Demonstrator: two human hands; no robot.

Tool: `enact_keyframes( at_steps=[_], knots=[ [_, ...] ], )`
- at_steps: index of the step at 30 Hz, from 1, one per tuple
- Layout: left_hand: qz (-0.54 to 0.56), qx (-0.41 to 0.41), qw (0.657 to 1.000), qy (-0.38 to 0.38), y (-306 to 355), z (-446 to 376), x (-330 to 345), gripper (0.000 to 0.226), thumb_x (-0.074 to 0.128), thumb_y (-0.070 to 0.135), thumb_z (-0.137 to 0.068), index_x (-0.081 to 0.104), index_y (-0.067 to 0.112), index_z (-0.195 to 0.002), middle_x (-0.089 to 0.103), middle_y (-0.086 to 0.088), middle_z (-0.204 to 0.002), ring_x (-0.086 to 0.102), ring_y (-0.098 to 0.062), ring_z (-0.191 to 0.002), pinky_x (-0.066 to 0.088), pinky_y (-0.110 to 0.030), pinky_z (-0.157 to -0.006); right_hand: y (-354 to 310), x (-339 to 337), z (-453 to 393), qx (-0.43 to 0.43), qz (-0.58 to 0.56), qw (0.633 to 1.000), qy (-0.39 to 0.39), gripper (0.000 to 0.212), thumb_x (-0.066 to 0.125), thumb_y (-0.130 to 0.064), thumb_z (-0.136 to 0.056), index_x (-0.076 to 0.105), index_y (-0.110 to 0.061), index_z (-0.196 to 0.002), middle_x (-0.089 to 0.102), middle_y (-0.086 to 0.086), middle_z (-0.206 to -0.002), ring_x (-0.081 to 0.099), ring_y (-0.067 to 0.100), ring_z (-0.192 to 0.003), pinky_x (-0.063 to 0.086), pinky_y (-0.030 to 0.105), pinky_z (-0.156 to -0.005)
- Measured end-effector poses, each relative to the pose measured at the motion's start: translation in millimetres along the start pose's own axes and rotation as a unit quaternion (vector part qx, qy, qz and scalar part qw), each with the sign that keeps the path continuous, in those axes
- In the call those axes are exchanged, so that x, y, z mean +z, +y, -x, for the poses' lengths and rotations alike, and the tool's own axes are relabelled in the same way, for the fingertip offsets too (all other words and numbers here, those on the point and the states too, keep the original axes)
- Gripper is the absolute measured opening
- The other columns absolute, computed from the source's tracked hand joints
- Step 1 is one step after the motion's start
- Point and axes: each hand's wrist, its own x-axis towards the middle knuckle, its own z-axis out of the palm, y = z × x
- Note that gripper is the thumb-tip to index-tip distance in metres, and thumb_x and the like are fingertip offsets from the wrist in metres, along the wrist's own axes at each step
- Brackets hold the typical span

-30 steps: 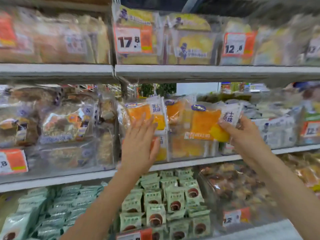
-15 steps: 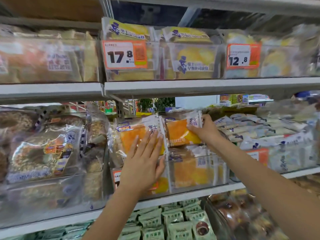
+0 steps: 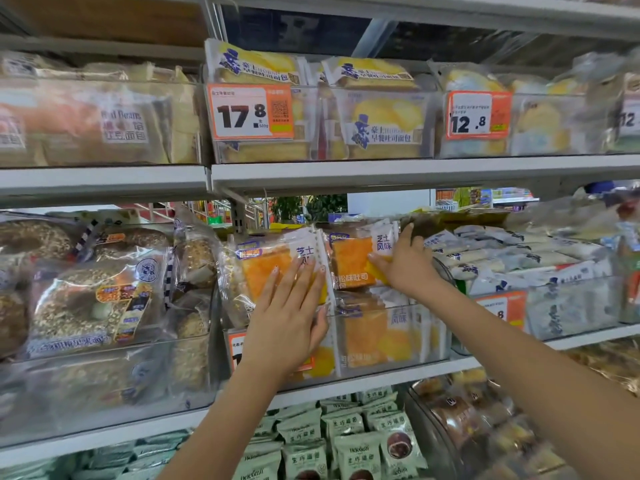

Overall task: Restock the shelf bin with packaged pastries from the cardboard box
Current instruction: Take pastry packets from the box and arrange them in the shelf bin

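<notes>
Open gap above the stacked pastry packs [image 3: 349,261] — the upper shelf's front edge [image 3: 381,171] caps it.

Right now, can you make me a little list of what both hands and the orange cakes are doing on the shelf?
place: shop shelves with clear bins of wrapped bread
left hand: flat, fingers straight, pressing on the left orange pastry pack
right hand: grip on the right orange pastry pack, at the top of the bin
shelf bin: clear plastic, orange packs stacked inside
price tag above: reads 17.8
shelf below: green snack packs
cardboard box: not in view
</notes>
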Motion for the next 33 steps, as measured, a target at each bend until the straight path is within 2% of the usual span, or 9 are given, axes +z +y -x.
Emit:
enact_keyframes(
  at_steps=[6,11,15,19,21,24,26,30,33],
  knots=[
    [0.031,0.033,0.999,0.019,0.5,7.1,-6.8,0.052,0.021,0.030,-0.100,0.050,0.007,-0.137,0.047,-0.012,-0.143,0.035,-0.027,-0.138,0.025,-0.044,-0.112,4.2,-15.2,43.5,-0.047,-0.010,0.999,0.018,0.088,0.049,-0.046,-0.093,-0.002,-0.003,-0.150,0.015,0.022,-0.152,0.013,0.040,-0.140,0.021,0.044,-0.112],
    [0.127,0.121,0.982,0.073,34.5,93.0,-13.2,0.043,0.030,0.025,-0.098,0.044,0.008,-0.135,0.044,-0.012,-0.144,0.037,-0.025,-0.135,0.027,-0.042,-0.113,24.9,4.8,136.7,-0.215,-0.089,0.965,0.122,0.047,0.053,-0.029,-0.094,0.039,-0.014,-0.137,0.042,0.008,-0.132,0.036,0.024,-0.124,0.036,0.038,-0.102],
    [0.203,0.095,0.974,-0.027,76.5,200.7,-3.6,0.027,0.037,0.024,-0.095,0.051,0.013,-0.114,0.062,-0.010,-0.124,0.049,-0.024,-0.118,0.038,-0.037,-0.098,61.6,74.0,231.6,-0.254,-0.105,0.961,0.024,0.027,0.055,-0.026,-0.093,0.054,-0.016,-0.118,0.054,0.000,-0.113,0.047,0.014,-0.106,0.044,0.028,-0.088],
    [0.245,0.016,0.945,-0.216,116.8,311.7,15.7,0.029,0.045,0.023,-0.078,0.051,0.014,-0.105,0.066,-0.006,-0.104,0.052,-0.021,-0.102,0.039,-0.031,-0.087,105.9,165.0,322.7,-0.183,-0.108,0.959,-0.189,0.022,0.057,-0.021,-0.091,0.056,-0.018,-0.114,0.056,-0.001,-0.112,0.051,0.015,-0.105,0.045,0.028,-0.088],
    [0.264,-0.059,0.897,-0.350,129.4,361.6,18.6,0.035,0.047,0.019,-0.080,0.054,0.017,-0.114,0.064,-0.002,-0.110,0.057,-0.021,-0.105,0.045,-0.032,-0.089,126.5,208.5,359.4,-0.129,-0.089,0.943,-0.293,0.021,0.056,-0.026,-0.092,0.055,-0.022,-0.112,0.057,-0.003,-0.113,0.051,0.013,-0.107,0.045,0.028,-0.090],
    [0.254,-0.195,0.804,-0.501,131.4,447.3,34.9,0.045,0.047,0.019,-0.093,0.043,0.020,-0.137,0.045,-0.001,-0.139,0.043,-0.021,-0.128,0.038,-0.036,-0.106,150.6,268.1,401.9,-0.049,-0.053,0.885,-0.459,0.023,0.056,-0.028,-0.091,0.055,-0.023,-0.113,0.057,0.001,-0.118,0.054,0.016,-0.109,0.047,0.033,-0.093],
    [0.278,-0.332,0.695,-0.574,130.0,495.0,40.2,0.043,0.048,0.026,-0.096,0.041,0.021,-0.137,0.042,-0.004,-0.141,0.042,-0.022,-0.127,0.037,-0.037,-0.106,160.5,302.1,425.0,-0.002,-0.005,0.839,-0.544,0.032,0.058,-0.027,-0.091,0.054,-0.016,-0.121,0.056,0.007,-0.124,0.054,0.021,-0.113,0.046,0.032,-0.093],
    [0.287,-0.555,0.506,-0.595,127.9,544.6,45.8,0.041,0.043,0.028,-0.100,0.044,0.006,-0.135,0.048,-0.018,-0.137,0.045,-0.032,-0.127,0.035,-0.032,-0.101,169.3,355.7,465.5,0.110,0.073,0.754,-0.644,0.050,0.054,-0.025,-0.095,0.039,-0.008,-0.139,0.046,0.011,-0.139,0.048,0.025,-0.124,0.043,0.030,-0.097],
    [0.287,-0.602,0.430,-0.609,131.2,565.5,57.3,0.041,0.040,0.022,-0.100,0.046,0.002,-0.135,0.049,-0.020,-0.136,0.046,-0.034,-0.125,0.038,-0.035,-0.102,167.9,385.1,480.0,0.167,0.075,0.718,-0.672,0.046,0.047,-0.019,-0.098,0.037,-0.004,-0.140,0.043,0.014,-0.141,0.046,0.025,-0.127,0.040,0.029,-0.098]
  ],
)
